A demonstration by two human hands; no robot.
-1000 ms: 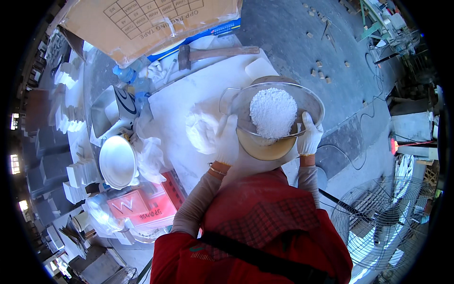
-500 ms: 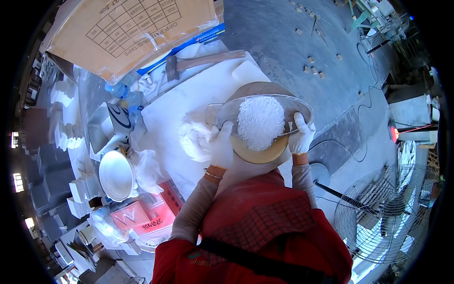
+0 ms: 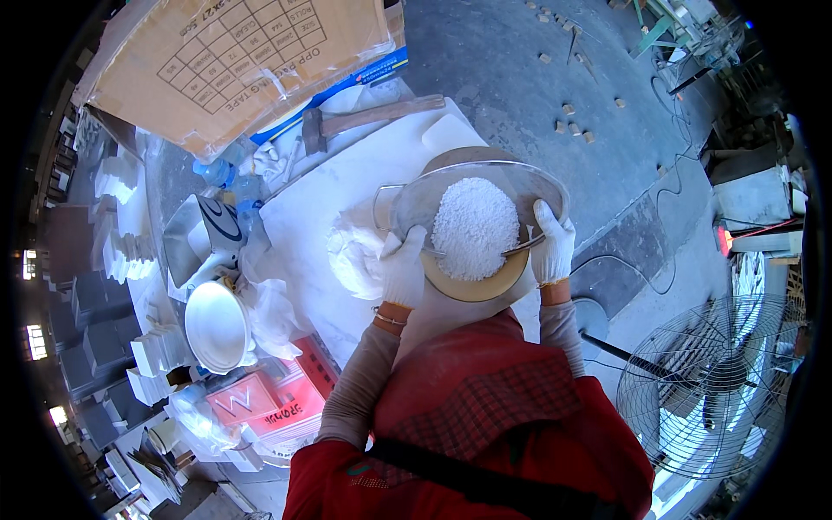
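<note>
Both gloved hands grip the rim of a round metal sieve that has wire handles. My left hand closes on its near left edge, and my right hand on its right edge. White granules lie heaped in the sieve. Beneath it, partly hidden, is a round yellowish bowl. A pile of white powder lies left of the bowl on the white-dusted work surface.
A hammer lies at the surface's far edge before a large cardboard box. A white bowl, plastic bags and a red package are at the left. A caged fan stands at the right.
The sieve has shifted slightly left between my hands. The granules in it have moved a little and look more evenly heaped. Both hands keep their hold.
</note>
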